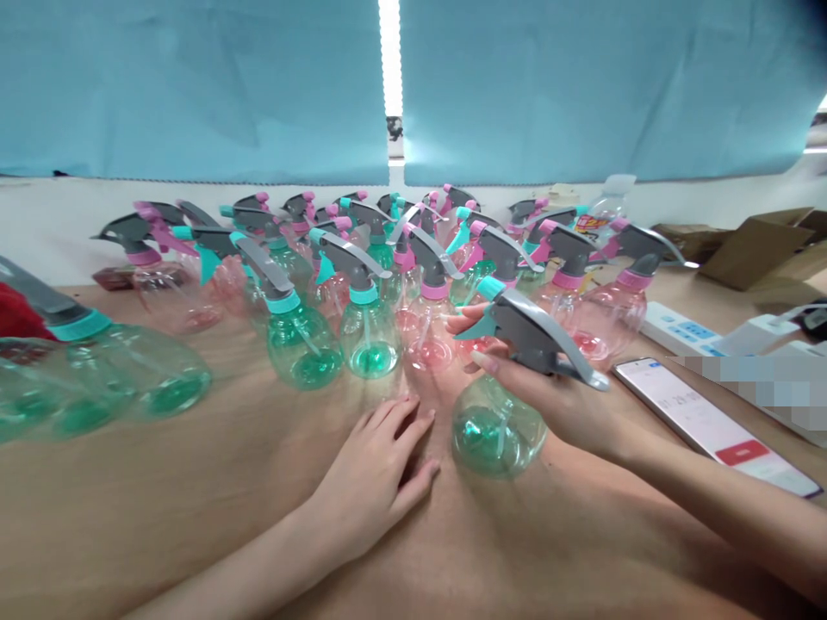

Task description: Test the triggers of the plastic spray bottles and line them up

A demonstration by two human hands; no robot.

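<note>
My right hand (549, 392) is wrapped round the neck of a green spray bottle (497, 435), just under its grey head and turquoise trigger. The bottle is close to the tabletop; whether it touches cannot be told. My left hand (384, 452) lies on the brown table (271, 508) with its fingers stretched out, holding nothing. Just beyond its fingertips stand a green spray bottle (369, 336) with a turquoise collar and a pink spray bottle (432, 331) with a pink collar. Another green spray bottle (302, 340) stands to their left.
Several more pink and green spray bottles crowd the back. At the left edge are green bottles (155, 370) and something red (22, 314). To the right lie a phone (704, 422), a white power strip (685, 331) and a cardboard box (755, 245). A blue cloth (194, 86) hangs behind.
</note>
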